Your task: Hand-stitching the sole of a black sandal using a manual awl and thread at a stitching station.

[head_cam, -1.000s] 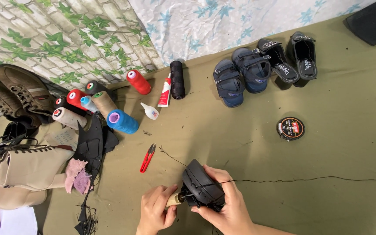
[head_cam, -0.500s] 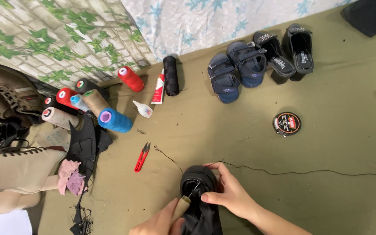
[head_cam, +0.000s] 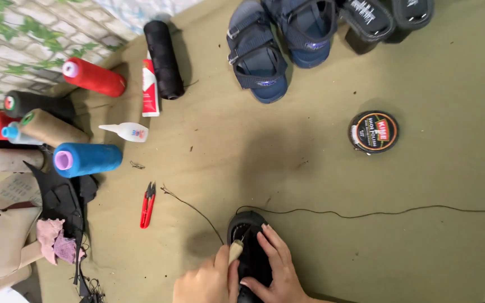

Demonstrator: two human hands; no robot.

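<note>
My right hand [head_cam: 276, 269] lies flat over the small black leather shoe [head_cam: 249, 247] at the near edge of the olive cloth [head_cam: 310, 168], pinning it steady; my left hand [head_cam: 209, 280] is closed around the wooden-handled awl [head_cam: 235, 251] — tip at the toe, where the thin black thread [head_cam: 366, 214] trails away rightward; the red thread snips [head_cam: 147, 205] wait just to the left.

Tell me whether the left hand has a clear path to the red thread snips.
Probably yes. The red thread snips lie in the open on the olive cloth, up and left of the left hand; only a loose thread end passes nearby. But that hand grips a wooden-handled awl.
</note>
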